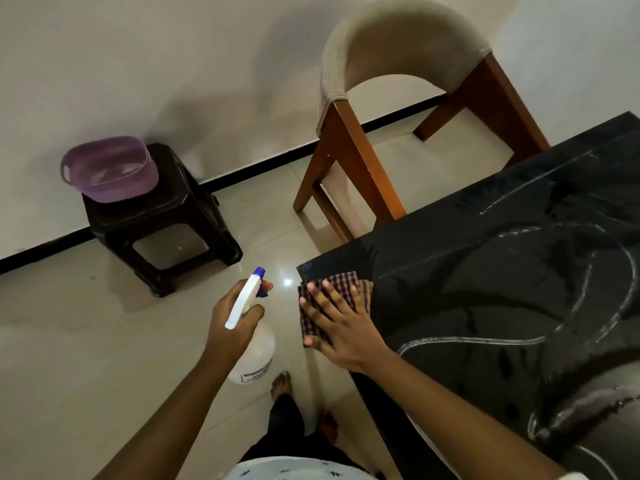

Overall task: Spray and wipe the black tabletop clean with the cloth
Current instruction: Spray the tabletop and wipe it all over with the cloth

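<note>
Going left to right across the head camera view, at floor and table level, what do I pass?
Purple basin on the dark stool → spray bottle gripped by the left hand → checked cloth pressed under the right hand → black tabletop. The chair is left out; it overlaps the table.

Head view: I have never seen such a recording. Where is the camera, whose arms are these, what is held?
No machine here: a person wears one camera on the head, looking down at their own arms. The left hand grips a white spray bottle over the floor. The right hand lies flat, fingers straight, pressing a checked cloth onto the corner of the black tabletop, which shows pale streaks. Behind stand a chair and a dark stool bearing a purple basin.
</note>
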